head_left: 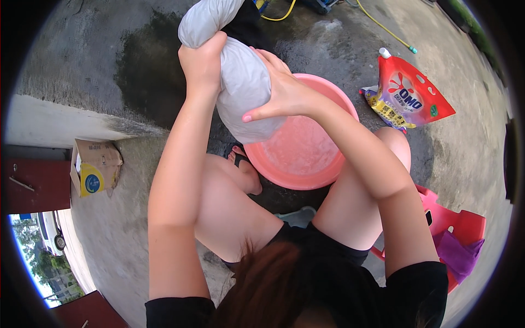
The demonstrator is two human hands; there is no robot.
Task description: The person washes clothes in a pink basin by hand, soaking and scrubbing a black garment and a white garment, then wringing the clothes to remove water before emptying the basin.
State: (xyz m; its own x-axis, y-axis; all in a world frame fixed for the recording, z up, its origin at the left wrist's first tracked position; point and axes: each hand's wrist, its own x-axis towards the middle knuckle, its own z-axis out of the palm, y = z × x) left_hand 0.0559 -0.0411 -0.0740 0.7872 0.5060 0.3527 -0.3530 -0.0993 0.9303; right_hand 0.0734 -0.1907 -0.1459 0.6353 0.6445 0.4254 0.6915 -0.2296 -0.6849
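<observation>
A wet, pale grey-white cloth (pixel 243 82) is bunched into a thick, twisted bundle in front of me. My left hand (pixel 202 63) is closed in a fist around its narrow, twisted part. Lower down, my right hand (pixel 287 90) wraps the wide, bulging part, its thumb lying across the near side and its other fingers partly hidden behind. The bundle's lower end hangs over the left side of a pink basin (pixel 298 183), which holds cloudy water (pixel 303 145). The bundle's upper end runs out at the top of the view.
A red detergent pouch (pixel 407 98) with a white cap stands right of the basin. At the lower right, a red plastic chair (pixel 470 221) carries a purple cloth (pixel 458 254). A cardboard box (pixel 101 164) sits left by the wall. A yellow hose (pixel 385 27) crosses the concrete.
</observation>
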